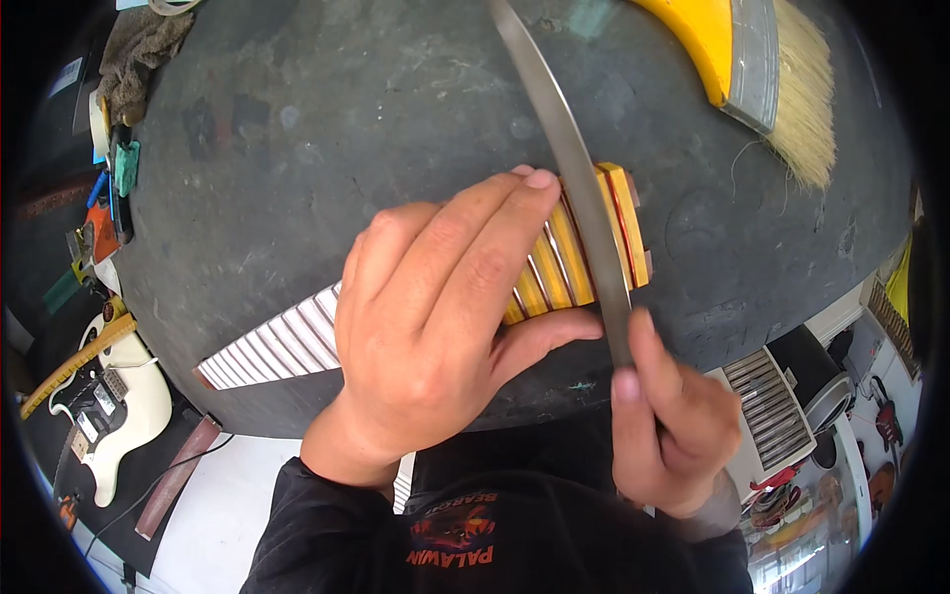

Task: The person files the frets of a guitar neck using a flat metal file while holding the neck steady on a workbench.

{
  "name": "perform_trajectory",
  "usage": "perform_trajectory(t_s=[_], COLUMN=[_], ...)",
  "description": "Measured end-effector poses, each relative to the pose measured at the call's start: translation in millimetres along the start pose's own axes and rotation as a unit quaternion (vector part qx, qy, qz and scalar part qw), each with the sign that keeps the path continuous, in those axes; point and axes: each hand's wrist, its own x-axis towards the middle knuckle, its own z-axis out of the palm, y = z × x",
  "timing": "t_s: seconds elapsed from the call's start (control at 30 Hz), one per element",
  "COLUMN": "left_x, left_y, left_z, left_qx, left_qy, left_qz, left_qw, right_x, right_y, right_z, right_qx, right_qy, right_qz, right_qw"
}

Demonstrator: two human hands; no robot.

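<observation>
A fretted guitar neck lies across the dark work surface, with white and yellow bands between its metal frets. My left hand rests over its middle, fingers stretched along the top and the thumb at its near edge. A long flat metal file crosses the yellow-banded end. Its near end is in my right hand, gripped between thumb and fingers. Part of the neck is hidden under my left hand and the file.
A wide brush with a yellow handle lies at the far right of the dark work surface. At the left are a crumpled brown cloth, several hand tools and a white guitar body. A grey slatted box stands at the lower right.
</observation>
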Motion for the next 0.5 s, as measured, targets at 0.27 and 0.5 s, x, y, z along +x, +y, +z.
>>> perform_trajectory(t_s=[0.27,0.5], left_x=[-1,-1], left_y=[-1,-3], left_z=[-2,0], left_qx=[-0.006,-0.008], left_qy=[-0.017,-0.01], left_qz=[-0.002,0.008], left_qw=[1.0,1.0], right_x=[-56,-77], right_y=[12,17], right_z=[-11,-9], right_qx=[0.022,0.038], right_qy=[-0.014,-0.008], right_qz=[0.005,-0.007], right_qw=[1.0,0.999])
